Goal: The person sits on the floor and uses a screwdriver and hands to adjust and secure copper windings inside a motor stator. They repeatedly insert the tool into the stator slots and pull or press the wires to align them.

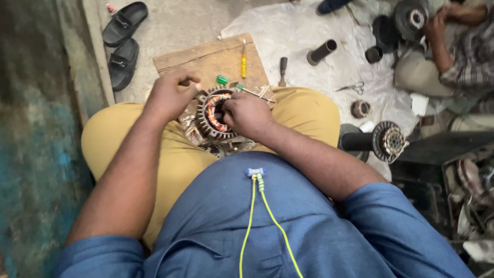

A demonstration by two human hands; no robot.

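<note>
1. Copper windings are showing inside the ribbed metal stator (216,116) that I am cradling in my lap, between my knees, so it sits steady and close to my eyes.
2. My left hand (172,95) is curling over the stator's outer rim, fingers bent, bracing it against turning.
3. My right hand (247,113) is clenching down at the stator's bore, fingertips pressing in at the coils; whether it is pinching a wire I cannot tell.
4. A wooden board (206,59) is lying on the floor just past my knees, keeping a yellow screwdriver (243,64) within reach.
5. Farther right, scissors (352,87) and a dark metal tube (321,51) are resting on a pale plastic sheet (293,31).
6. Another person's hand (437,23) is working on a separate round part, well apart.
</note>
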